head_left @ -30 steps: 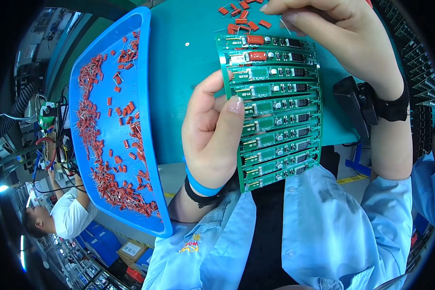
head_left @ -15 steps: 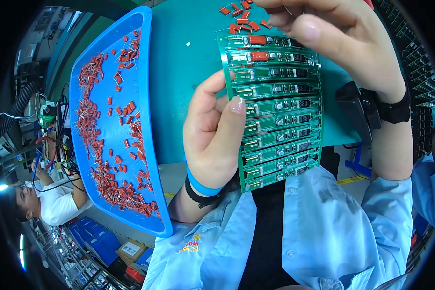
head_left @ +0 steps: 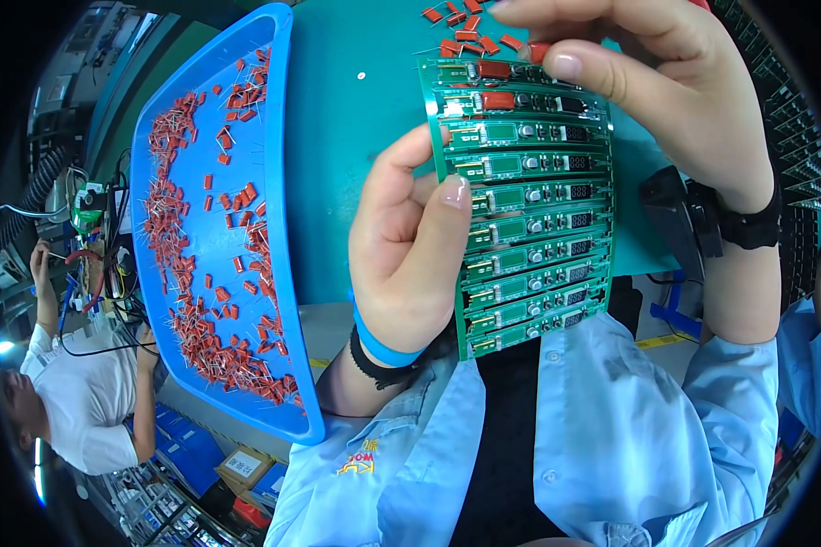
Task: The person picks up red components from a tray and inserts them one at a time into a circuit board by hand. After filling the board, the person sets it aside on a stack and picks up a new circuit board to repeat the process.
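Observation:
My left hand (head_left: pixel 410 246) grips the left edge of a green circuit board panel (head_left: pixel 520 227), thumb on the face and fingers behind. The panel is tilted and made of several narrow strips with small displays and round components. Red capacitors (head_left: pixel 496 101) lie on its two top strips. Above the upper right part, my right hand (head_left: pixel 652 77) is closed, with a small red capacitor (head_left: pixel 537 52) at the thumb tip; its leads are hidden. Just beyond the panel, loose red capacitors (head_left: pixel 466 36) lie on the green table (head_left: pixel 328 182).
On the left stands a blue tray (head_left: pixel 287 228) with many red capacitors (head_left: pixel 223 369) in it. A black device (head_left: pixel 673 214) sits at my right wrist. At far left, a person in white (head_left: pixel 91 392) works near cables. Rows of boards (head_left: pixel 798 137) stand at right.
My right hand has shifted slightly down and right, and a red capacitor now shows at its thumb tip. The panel has tilted slightly. The person at left has moved an arm.

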Tool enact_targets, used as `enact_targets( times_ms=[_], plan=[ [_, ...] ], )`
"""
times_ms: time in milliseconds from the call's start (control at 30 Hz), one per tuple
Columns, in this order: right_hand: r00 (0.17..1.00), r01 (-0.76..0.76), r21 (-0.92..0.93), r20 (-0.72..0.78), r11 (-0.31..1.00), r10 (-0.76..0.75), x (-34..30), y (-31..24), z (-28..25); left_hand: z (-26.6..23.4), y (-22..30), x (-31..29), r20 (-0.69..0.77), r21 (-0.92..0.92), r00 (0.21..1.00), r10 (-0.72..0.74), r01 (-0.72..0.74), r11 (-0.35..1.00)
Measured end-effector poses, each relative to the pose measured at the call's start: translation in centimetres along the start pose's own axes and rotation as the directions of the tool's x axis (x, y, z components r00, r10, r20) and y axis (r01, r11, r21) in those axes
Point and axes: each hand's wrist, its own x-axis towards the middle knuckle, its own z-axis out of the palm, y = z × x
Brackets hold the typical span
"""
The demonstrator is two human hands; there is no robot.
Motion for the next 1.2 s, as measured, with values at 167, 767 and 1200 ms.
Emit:
enact_targets(
  times_ms=[167, 767, 1200],
  plan=[
    [0.984, -0.151, 0.029, 0.1, 0.988, 0.148, 0.1, -1.9, -0.2, 0.1, 0.3, 0.1, 0.01, 0.009, 1.0, -0.025, 0.025, 1.0],
    [0.981, 0.005, -0.08, 0.192, 0.997, 0.01, 0.1, -0.6, 0.1, 0.1, 0.1, 0.2, -0.001, -0.011, 1.0, -0.012, 0.012, 1.0],
    [0.948, -0.057, -0.05, 0.311, 0.997, 0.07, 0.5, -1.6, -0.4, -0.1, -0.1, 0.1, 0.004, -0.008, 1.0, -0.01, 0.01, 1.0]
  ],
)
